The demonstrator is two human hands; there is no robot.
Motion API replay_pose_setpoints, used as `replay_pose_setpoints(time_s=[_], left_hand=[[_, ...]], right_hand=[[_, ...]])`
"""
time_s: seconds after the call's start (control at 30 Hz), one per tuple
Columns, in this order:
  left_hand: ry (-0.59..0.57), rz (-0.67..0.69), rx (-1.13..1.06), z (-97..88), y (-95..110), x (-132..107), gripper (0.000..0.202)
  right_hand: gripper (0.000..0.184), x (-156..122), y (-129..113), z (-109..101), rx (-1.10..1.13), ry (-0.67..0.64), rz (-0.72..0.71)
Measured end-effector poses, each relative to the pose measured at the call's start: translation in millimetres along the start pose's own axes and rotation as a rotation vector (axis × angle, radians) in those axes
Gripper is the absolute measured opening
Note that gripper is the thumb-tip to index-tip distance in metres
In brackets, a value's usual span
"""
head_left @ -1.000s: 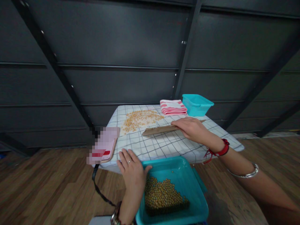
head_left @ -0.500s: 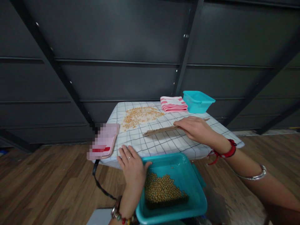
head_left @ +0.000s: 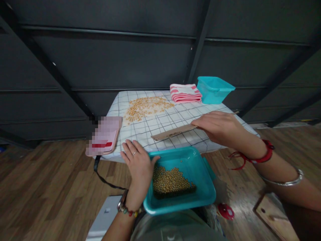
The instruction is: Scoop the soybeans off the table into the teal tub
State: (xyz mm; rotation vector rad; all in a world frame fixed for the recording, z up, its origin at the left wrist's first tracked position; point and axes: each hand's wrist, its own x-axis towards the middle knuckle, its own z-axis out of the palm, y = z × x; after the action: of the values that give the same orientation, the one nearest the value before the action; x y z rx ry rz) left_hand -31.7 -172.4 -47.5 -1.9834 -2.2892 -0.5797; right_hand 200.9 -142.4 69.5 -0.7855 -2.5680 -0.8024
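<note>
My left hand [head_left: 138,163] grips the left rim of a teal tub [head_left: 206,187], thumb hooked over the edge, at the table's near edge. The tub holds a pile of yellow beans [head_left: 170,182]. My right hand [head_left: 220,126] is closed on a long strip of brown cardboard [head_left: 170,133] that lies across the checked tablecloth [head_left: 160,124], just beyond the tub. More beans [head_left: 144,107] lie scattered on the cloth at the far left.
A folded pink-and-white striped towel [head_left: 185,92] and a second teal tub [head_left: 214,88] sit at the table's far right. A pink phone [head_left: 104,139] with a black strap lies on the near left corner. A wooden board [head_left: 276,217] lies on the floor at right.
The view has tilted down, so the table and tub sit higher in the picture. My right hand has drawn the cardboard strip closer to the tub. The left hand stays on the rim.
</note>
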Motion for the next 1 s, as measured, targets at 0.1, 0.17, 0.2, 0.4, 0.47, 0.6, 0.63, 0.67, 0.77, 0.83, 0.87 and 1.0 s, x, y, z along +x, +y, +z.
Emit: replay_pose_setpoints(time_s=[0.1, 0.17, 0.2, 0.4, 0.47, 0.6, 0.63, 0.67, 0.77, 0.83, 0.87, 1.0], left_hand=[[-0.031, -0.007, -0.009, -0.1, 1, 1, 0.094], [-0.050, -0.010, -0.021, 0.2, 1, 1, 0.094], [-0.053, -0.018, -0.034, 0.1, 1, 1, 0.094], [-0.108, -0.024, -0.057, -2.6, 4, 0, 0.089], [-0.117, -0.031, -0.066, -1.9, 4, 0, 0.082], [-0.095, -0.048, -0.070, 2.6, 3, 1, 0.068], [-0.088, -0.050, -0.060, 3.8, 3, 1, 0.065], [-0.083, -0.048, -0.047, 4.6, 3, 1, 0.063], [-0.087, -0.038, -0.014, 5.2, 3, 1, 0.059], [-0.108, -0.039, -0.018, 4.1, 3, 1, 0.061], [-0.125, -0.043, -0.027, 3.4, 3, 1, 0.064], [-0.150, -0.048, -0.037, 0.8, 3, 2, 0.085]], right_hand=[[0.022, -5, -2, -4, 0.029, -0.027, 0.019], [0.020, -10, -3, -7, 0.050, -0.046, 0.024], [0.019, -12, -4, -9, 0.057, -0.056, 0.024], [0.020, -26, -12, -25, 0.088, -0.047, -0.012], [0.021, -31, -15, -30, 0.114, -0.055, 0.014], [0.027, -42, -23, -39, 0.174, -0.095, 0.106], [0.027, -45, -25, -41, 0.177, -0.112, 0.137], [0.028, -47, -27, -43, 0.173, -0.123, 0.166], [0.026, -51, -31, -46, 0.151, -0.145, 0.241], [0.025, -50, -32, -46, 0.129, -0.161, 0.294], [0.026, -49, -31, -45, 0.117, -0.169, 0.312], [0.024, -40, -24, -36, 0.076, -0.125, 0.256]])
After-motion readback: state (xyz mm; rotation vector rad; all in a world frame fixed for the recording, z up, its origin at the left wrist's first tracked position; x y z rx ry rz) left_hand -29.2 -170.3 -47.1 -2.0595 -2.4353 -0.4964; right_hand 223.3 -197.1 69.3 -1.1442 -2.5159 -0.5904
